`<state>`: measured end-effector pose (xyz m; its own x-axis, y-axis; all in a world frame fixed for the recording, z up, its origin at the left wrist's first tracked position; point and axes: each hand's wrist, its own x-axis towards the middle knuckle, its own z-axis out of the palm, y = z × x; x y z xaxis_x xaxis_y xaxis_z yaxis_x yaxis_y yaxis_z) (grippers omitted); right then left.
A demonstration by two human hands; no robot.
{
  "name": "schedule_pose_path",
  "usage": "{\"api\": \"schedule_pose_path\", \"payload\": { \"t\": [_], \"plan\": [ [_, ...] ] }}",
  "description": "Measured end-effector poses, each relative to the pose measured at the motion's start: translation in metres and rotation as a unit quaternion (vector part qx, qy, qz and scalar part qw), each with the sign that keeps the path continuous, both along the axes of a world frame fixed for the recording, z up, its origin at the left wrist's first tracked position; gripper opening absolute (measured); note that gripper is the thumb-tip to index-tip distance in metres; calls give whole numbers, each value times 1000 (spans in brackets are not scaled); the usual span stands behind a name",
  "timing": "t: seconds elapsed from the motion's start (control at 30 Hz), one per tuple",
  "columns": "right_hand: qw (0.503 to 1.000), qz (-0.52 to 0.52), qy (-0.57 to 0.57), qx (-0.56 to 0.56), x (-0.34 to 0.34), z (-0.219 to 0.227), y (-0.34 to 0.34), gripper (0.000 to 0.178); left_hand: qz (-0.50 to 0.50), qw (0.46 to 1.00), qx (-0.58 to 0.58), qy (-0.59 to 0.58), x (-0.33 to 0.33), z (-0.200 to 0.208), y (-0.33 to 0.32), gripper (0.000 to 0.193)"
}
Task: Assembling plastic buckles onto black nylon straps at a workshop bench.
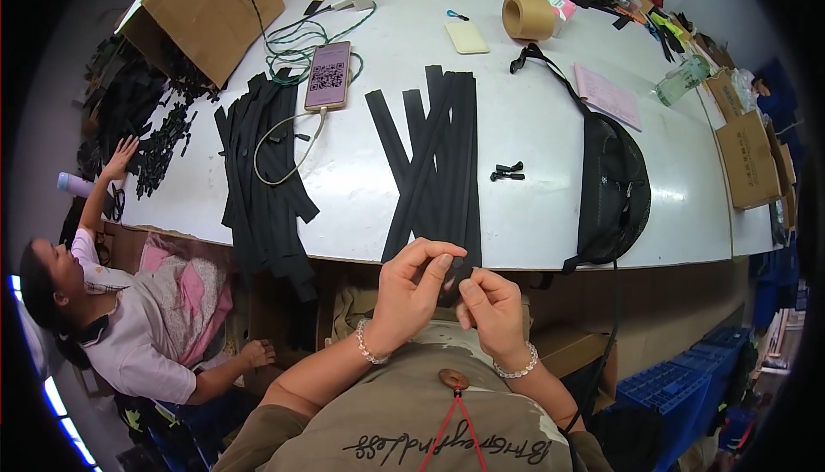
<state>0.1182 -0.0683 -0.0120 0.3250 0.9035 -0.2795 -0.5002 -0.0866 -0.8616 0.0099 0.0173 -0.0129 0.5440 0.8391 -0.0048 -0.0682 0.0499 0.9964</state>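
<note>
My left hand (pixel 411 291) and my right hand (pixel 491 303) meet just below the front edge of the white table (pixel 550 128), close to my chest. Both pinch the near end of a black strip (pixel 453 276), which sits between their fingertips. That end hangs off a fan of long black strips (pixel 438 154) lying across the table in front of me. Two small black clips (pixel 507 171) lie on the table just right of the strips. Each wrist wears a bead bracelet.
A second pile of black strips (pixel 262 171) lies to the left, beside a phone (pixel 328 75) on a cable. A black waist bag (pixel 612 184) is at right. Cardboard box (pixel 210 8), tape roll (pixel 528 16) and pink papers (pixel 607 95) sit farther back. Another person (pixel 129 317) sits at lower left.
</note>
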Motion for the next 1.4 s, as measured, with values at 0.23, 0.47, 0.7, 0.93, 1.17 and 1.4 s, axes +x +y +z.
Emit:
{"api": "schedule_pose_path", "payload": {
  "t": [0.23, 0.47, 0.7, 0.93, 1.17, 1.4],
  "plan": [
    [1000, 13, 15, 22, -2, -9, 0, 19, -10, 999, -47, -19, -1, 3, 1, 13],
    [998, -19, -40, 39, -1, -5, 1, 18, 5, 992, -105, -69, 2, 7, -2, 14],
    [978, -67, -171, 95, 1, -9, 2, 18, -40, 997, -70, -11, -2, -1, 0, 13],
    [974, -61, -194, 101, 5, -6, 2, 18, -33, 999, -33, 4, -2, 4, -2, 13],
    [973, -38, -207, 94, 5, -3, 4, 17, -38, 999, -9, 35, -4, 6, -1, 12],
    [959, -36, -266, 89, 6, -3, 3, 16, -42, 998, 14, 49, -5, 3, 1, 12]
  ]
}}
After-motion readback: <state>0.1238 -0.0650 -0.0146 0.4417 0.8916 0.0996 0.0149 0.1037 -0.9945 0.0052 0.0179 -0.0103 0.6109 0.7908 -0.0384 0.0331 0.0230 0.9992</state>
